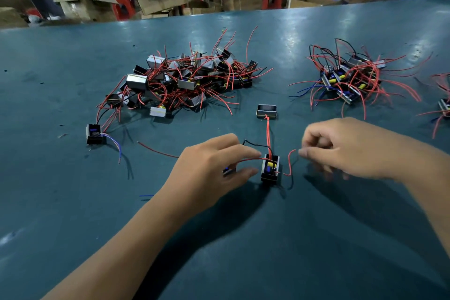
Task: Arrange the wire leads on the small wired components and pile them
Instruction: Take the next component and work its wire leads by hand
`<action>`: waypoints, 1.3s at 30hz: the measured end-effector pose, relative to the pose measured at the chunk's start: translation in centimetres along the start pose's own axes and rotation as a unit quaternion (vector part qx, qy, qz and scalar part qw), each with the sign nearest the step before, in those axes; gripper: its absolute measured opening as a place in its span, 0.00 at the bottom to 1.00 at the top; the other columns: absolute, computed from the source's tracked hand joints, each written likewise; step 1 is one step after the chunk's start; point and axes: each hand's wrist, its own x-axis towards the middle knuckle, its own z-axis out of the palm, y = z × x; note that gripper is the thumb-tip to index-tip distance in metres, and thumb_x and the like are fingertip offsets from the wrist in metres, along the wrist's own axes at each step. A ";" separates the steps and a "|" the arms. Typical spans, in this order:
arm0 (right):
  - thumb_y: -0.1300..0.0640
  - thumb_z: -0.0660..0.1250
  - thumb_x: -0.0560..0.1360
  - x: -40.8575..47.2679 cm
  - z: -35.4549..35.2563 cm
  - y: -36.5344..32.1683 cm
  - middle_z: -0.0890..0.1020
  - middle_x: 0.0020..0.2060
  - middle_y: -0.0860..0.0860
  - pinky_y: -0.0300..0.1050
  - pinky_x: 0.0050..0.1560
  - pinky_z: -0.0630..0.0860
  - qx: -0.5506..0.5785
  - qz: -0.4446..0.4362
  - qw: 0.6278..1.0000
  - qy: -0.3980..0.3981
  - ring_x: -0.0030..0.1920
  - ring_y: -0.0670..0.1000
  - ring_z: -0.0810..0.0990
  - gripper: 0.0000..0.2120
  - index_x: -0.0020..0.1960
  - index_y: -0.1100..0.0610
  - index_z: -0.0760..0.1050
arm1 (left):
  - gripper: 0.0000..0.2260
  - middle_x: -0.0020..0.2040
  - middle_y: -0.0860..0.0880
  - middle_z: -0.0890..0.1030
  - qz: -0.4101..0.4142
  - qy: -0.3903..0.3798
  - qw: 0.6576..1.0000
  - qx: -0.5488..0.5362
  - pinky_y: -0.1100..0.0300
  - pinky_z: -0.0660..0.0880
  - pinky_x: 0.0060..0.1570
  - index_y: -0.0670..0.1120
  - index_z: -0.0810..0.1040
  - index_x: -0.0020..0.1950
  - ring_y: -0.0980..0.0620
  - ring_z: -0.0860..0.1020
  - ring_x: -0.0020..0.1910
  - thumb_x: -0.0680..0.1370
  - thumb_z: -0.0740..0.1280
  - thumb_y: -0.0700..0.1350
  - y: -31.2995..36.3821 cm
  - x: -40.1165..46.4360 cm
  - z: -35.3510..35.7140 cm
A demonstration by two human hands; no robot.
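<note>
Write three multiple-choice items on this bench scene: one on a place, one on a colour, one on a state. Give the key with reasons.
1. Where does the empty case lie?
A. Between the two big piles, beyond the hands
B. On top of the left pile
C. Under the right hand

2. What colour is the lead by the right hand's fingertips?
A. Blue
B. Red
C. Green

3. What is the left hand doing with the component?
A. Lifting it clear of the table
B. Lying flat, away from it
C. Touching its side as it sits on the table

Key: A, it sits on bare table between left pile and right pile; B, the wire is red; C, fingertips meet its side.
</note>
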 end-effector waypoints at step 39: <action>0.56 0.69 0.77 1.3 8.2 -5.9 0.74 0.24 0.47 0.45 0.31 0.67 0.314 -0.122 0.928 0.157 0.26 0.45 0.69 0.07 0.41 0.51 0.78 | 0.05 0.48 0.54 0.83 -0.159 -0.085 0.955 -0.238 0.53 0.74 0.38 0.57 0.70 0.49 0.48 0.76 0.36 0.81 0.58 0.55 -1.8 -0.3 -1.9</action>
